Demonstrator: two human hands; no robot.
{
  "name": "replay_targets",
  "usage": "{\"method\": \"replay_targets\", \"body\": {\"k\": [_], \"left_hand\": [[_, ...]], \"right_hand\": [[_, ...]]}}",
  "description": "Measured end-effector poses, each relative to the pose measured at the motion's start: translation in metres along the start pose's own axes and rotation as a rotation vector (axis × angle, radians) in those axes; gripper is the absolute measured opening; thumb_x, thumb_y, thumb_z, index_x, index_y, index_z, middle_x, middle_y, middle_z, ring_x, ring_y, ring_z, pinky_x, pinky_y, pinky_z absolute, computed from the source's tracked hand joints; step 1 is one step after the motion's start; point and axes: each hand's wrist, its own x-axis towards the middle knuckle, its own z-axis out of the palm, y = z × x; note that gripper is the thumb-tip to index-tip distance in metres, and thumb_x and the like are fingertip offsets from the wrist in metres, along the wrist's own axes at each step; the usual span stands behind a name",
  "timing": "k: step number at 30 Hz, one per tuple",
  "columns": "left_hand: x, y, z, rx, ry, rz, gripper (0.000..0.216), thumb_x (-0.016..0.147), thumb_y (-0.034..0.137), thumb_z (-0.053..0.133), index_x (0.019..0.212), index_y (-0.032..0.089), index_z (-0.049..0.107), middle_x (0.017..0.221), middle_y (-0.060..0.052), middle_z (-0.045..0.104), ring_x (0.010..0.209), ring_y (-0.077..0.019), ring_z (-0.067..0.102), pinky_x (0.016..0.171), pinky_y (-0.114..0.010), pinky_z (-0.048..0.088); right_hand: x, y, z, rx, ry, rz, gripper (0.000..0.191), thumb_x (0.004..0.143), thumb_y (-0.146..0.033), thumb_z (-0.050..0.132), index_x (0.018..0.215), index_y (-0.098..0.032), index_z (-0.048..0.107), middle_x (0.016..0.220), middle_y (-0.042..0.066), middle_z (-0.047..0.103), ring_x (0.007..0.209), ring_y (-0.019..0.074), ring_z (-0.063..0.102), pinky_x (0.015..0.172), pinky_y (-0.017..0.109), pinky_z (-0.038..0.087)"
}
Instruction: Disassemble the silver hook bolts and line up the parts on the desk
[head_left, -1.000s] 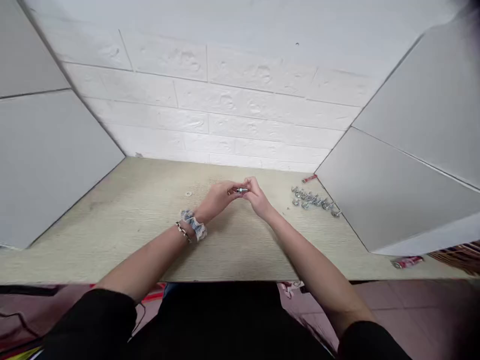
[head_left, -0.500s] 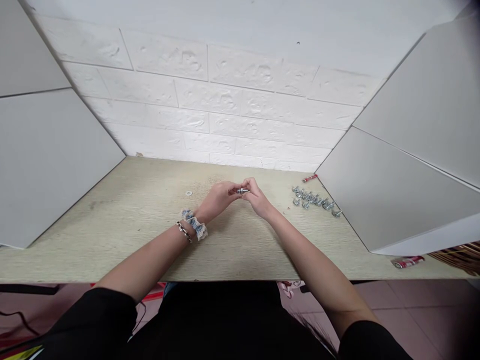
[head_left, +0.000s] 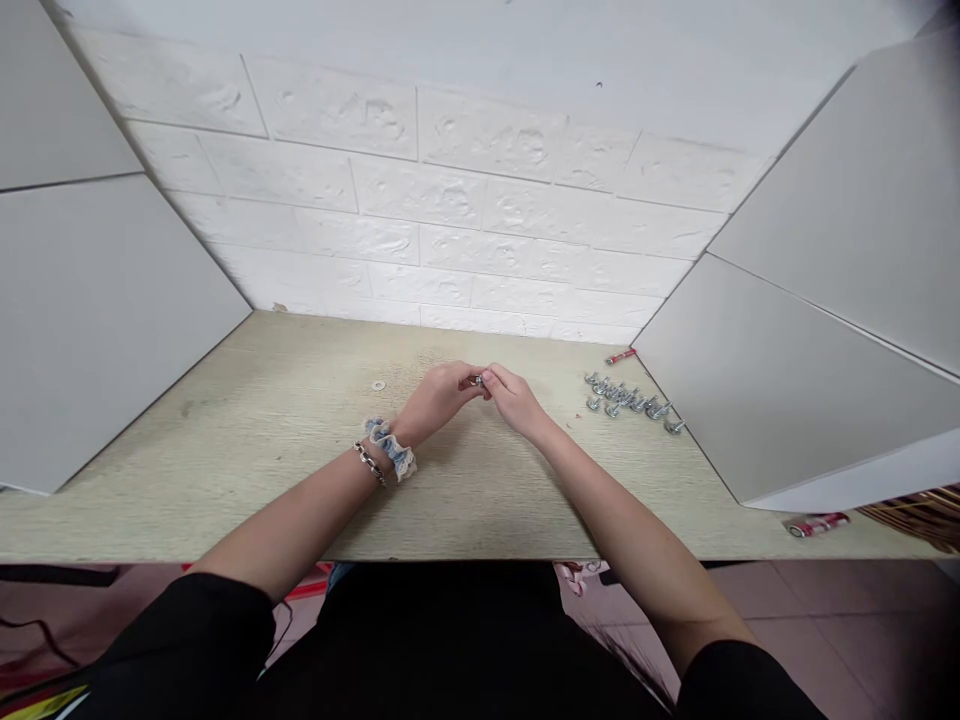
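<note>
Above the worktop (head_left: 465, 515), toward the middle of its back edge, my left hand (head_left: 442, 391) and right hand (head_left: 517, 401) pinch a metal bolt (head_left: 478, 380), seemingly fitting its parts; the next move calls for steady alignment.

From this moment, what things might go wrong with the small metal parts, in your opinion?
The small metal piece is held at the fingertips of the left hand and right hand, so it might slip and drop.

The flat washer lies loose on the table near the left hand, which could brush it away.

The metal fasteners sit crowded beside the right-side panel; a bump could scatter them.
</note>
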Motion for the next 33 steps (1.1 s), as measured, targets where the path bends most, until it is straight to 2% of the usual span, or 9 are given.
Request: {"method": "replay_targets", "body": {"k": [2,4,8,14,20,23,25,27,33], "left_hand": [[-0.001,-0.001,0.000,-0.009,0.008,0.010,0.021,0.080,0.029,0.060,0.098,0.020,0.066,0.076,0.000,0.065,0.065,-0.0100,0.056,0.062,-0.022,0.043],[-0.001,-0.001,0.000,-0.024,0.012,0.005,0.025,0.081,0.030,0.060,0.103,0.020,0.065,0.077,-0.001,0.065,0.065,-0.0102,0.056,0.062,-0.022,0.043],[0.001,-0.001,-0.001,0.001,-0.002,-0.008,0.020,0.081,0.030,0.060,0.097,0.020,0.067,0.074,0.000,0.065,0.063,-0.0097,0.055,0.061,-0.022,0.042],[0.001,-0.001,-0.002,0.012,-0.019,0.030,0.013,0.082,0.027,0.059,0.088,0.020,0.067,0.075,0.000,0.064,0.065,-0.0093,0.054,0.065,-0.022,0.043],[0.001,-0.001,-0.002,0.006,-0.013,0.006,0.022,0.082,0.031,0.058,0.099,0.020,0.066,0.074,0.000,0.064,0.065,-0.0105,0.056,0.062,-0.023,0.043],[0.001,-0.001,-0.003,-0.009,0.002,-0.009,0.024,0.081,0.033,0.059,0.100,0.019,0.065,0.075,-0.001,0.064,0.065,-0.0110,0.056,0.062,-0.023,0.043],[0.002,0.001,-0.004,-0.005,0.001,-0.024,0.021,0.081,0.032,0.060,0.095,0.019,0.066,0.075,-0.001,0.064,0.065,-0.0109,0.056,0.061,-0.023,0.043],[0.002,0.003,-0.006,-0.006,-0.006,-0.038,0.018,0.081,0.032,0.060,0.091,0.018,0.066,0.074,-0.001,0.064,0.064,-0.0105,0.055,0.061,-0.022,0.042],[0.002,0.007,-0.008,-0.007,-0.036,-0.030,0.011,0.081,0.026,0.059,0.083,0.018,0.067,0.075,0.000,0.064,0.066,-0.0102,0.055,0.064,-0.022,0.043]], "right_hand": [[0.001,0.002,-0.001,0.100,-0.036,-0.007,0.012,0.076,-0.033,0.047,0.080,-0.022,0.042,0.079,-0.001,0.055,0.079,0.0161,0.052,0.073,0.031,0.039],[0.001,0.004,-0.001,0.175,-0.056,-0.004,0.017,0.072,-0.028,0.050,0.085,-0.024,0.039,0.084,-0.001,0.056,0.082,0.0163,0.052,0.075,0.031,0.040],[0.000,0.005,0.000,0.098,0.025,0.018,0.016,0.079,-0.037,0.045,0.082,-0.023,0.041,0.079,-0.001,0.053,0.080,0.0155,0.050,0.077,0.031,0.039],[-0.001,0.000,0.003,0.004,0.024,-0.008,0.045,0.085,-0.056,0.030,0.075,-0.019,0.053,0.074,0.003,0.056,0.074,0.0157,0.050,0.072,0.030,0.038],[0.001,0.002,0.001,0.069,0.001,-0.002,0.012,0.076,-0.032,0.046,0.080,-0.022,0.041,0.078,-0.001,0.054,0.076,0.0151,0.050,0.072,0.029,0.039],[0.002,0.003,0.000,0.151,0.013,0.005,0.018,0.070,-0.025,0.046,0.086,-0.024,0.038,0.082,-0.002,0.054,0.077,0.0149,0.051,0.071,0.028,0.039],[0.001,0.002,-0.001,0.114,0.067,0.016,0.012,0.074,-0.030,0.045,0.082,-0.023,0.040,0.079,-0.002,0.052,0.077,0.0145,0.050,0.071,0.028,0.038],[0.001,-0.001,-0.001,0.048,0.102,0.028,0.020,0.080,-0.041,0.042,0.076,-0.022,0.042,0.074,-0.002,0.050,0.074,0.0141,0.048,0.071,0.028,0.037],[-0.001,-0.005,0.000,-0.110,0.034,0.004,0.039,0.085,-0.052,0.034,0.067,-0.020,0.048,0.067,0.000,0.050,0.069,0.0147,0.047,0.068,0.029,0.035]]}}
